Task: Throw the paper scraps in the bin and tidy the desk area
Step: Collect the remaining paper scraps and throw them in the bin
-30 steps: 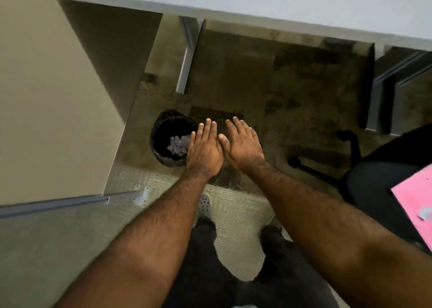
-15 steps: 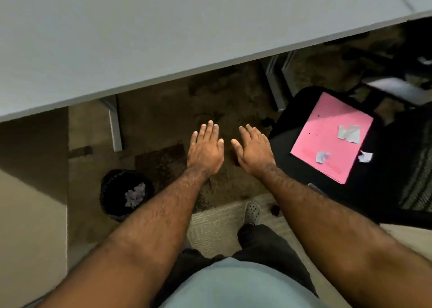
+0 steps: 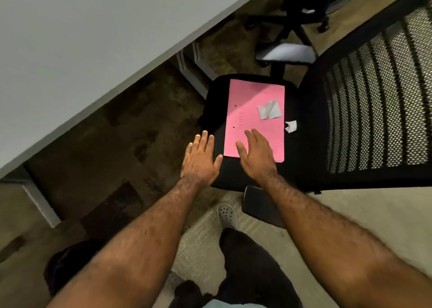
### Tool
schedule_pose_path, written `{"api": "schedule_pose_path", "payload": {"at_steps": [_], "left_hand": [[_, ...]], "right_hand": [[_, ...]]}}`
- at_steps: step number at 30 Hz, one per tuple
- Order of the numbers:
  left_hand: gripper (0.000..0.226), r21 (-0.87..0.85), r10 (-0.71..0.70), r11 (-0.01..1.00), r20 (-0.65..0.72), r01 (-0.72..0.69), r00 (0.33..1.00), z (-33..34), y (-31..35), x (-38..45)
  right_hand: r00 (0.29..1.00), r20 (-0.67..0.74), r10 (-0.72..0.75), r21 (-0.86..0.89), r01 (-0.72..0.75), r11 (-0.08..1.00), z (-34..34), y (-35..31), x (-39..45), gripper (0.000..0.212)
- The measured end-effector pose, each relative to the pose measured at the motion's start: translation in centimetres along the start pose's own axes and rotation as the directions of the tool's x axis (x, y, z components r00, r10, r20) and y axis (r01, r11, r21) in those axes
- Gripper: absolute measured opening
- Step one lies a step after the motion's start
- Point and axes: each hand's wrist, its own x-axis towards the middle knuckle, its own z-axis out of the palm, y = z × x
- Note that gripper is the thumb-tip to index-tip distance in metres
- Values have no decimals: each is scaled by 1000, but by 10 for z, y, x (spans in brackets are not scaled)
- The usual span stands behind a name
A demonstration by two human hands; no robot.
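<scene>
Both hands (image 3: 230, 157) spread, empty, over pink folder (image 3: 253, 118); paper scraps (image 3: 269, 109) just beyond right fingertips. Next: pinch scraps.

One head-worn wide-angle view looks steeply down, close over a chair seat (image 3: 215, 102) beside a desk (image 3: 93, 38)

Office chair (image 3: 252, 174): black, mesh back at right.
Pink folder (image 3: 251, 120): flat on chair seat, centre.
Second chair (image 3: 289, 34): top centre.
</scene>
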Motion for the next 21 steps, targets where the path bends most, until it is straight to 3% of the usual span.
{"api": "schedule_pose_path", "payload": {"at_steps": [6,10,16,21], "left_hand": [[74,101,140,983,134,-154,981,47,37,65],[73,78,220,968,186,-238,958,76,60,105],[71,44,267,956,274,-289,924,117,82,156],[62,163,375,885,302,-435,876,145,85,181]], "right_hand": [[969,-37,246,88,-242,966,-6,73,33,59],[933,-44,357,116,-350,930,-1,118,67,60],[885,-62,461,112,-453,885,16,174,126,68],[863,-81,499,113,-489,865,35,203,164,63]]}}
